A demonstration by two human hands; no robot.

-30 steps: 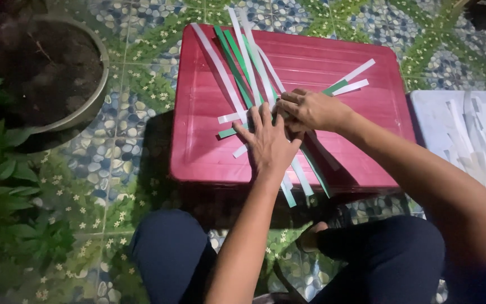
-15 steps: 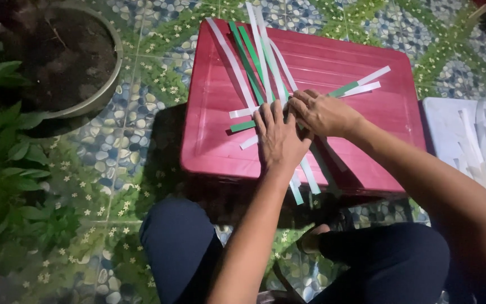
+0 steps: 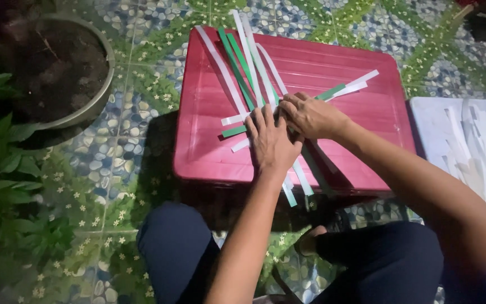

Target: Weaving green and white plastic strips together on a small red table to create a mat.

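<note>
In the head view, a red plastic lid with a ribbed top is seen serving as the worktop, set on a floor of pebble-patterned tiles with green bands and small white flowers. Across it a crossed bundle of long white and green paper strips is laid: several strips are fanned out toward the far edge, a few are pointed to the right, and others are hung over the near edge.

The left hand is pressed flat, palm down, on the middle of the crossing, with its fingers spread apart over the strips. The right hand is placed just beside it, touching it, with its fingers curled down onto the same crossing; whether a strip is pinched between them cannot be told, since the fingertips are hidden.

To the right of the lid, a white board is seen, covered with more loose white and green strips. At the upper left, a round pot filled with dark soil is stood, and green leafy plants are spread along the left edge. The person's knees in dark trousers are seen below the lid.
</note>
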